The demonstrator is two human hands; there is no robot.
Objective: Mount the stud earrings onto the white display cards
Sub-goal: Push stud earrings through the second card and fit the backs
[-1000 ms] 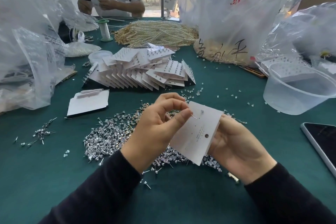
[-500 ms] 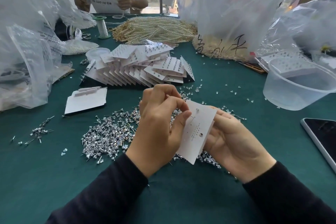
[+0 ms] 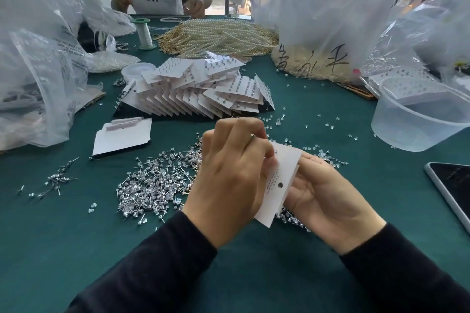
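Head view: the right hand [image 3: 328, 201] holds the white card [image 3: 282, 180] from behind and the left hand [image 3: 229, 180] pinches its top edge in a narrow grip, so the hidden stud should be pushed in straight.

White rectangular paper display card [image 3: 281, 180]: lifted, tilted, small round hole near its middle, over the heap's right edge. Loose silver stud earrings [image 3: 157, 185]: scattered heap, centre. Filled white cards [image 3: 198, 94]: fanned stack behind. Blank white cards [image 3: 122, 137]: flat, left.
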